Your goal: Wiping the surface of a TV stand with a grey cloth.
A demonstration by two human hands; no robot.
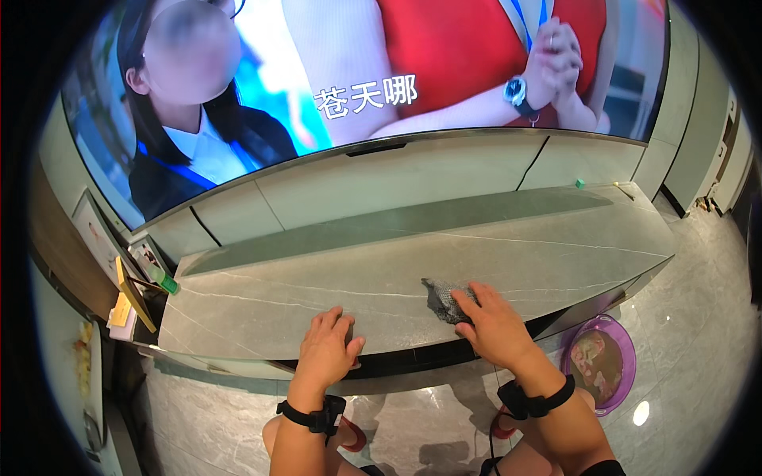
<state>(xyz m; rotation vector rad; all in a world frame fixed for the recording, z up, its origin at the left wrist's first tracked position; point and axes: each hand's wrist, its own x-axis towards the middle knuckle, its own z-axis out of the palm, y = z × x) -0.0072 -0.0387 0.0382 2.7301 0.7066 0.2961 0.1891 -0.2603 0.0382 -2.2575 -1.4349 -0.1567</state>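
A grey mesh-like cloth [447, 300] lies bunched on the marble-look top of a low TV cabinet [381, 262], close to its front edge. My right hand [491, 324] bears down on it, fingers over its right side and thumb at its lower edge. Part of the cloth is hidden beneath those fingers. To the left, my left hand [327, 345] rests at the front edge of the same top, fingers a little apart and no object visible in it. Each wrist wears a black strap with a small device.
A purple basin [631, 357] of murky water with a cloth in it stands on the tiled floor at right. Picture frames [136, 294] and a green-labelled bottle [164, 279] crowd the left end. A small green cube [580, 184] sits far back. A large television [381, 134] overhangs the cabinet.
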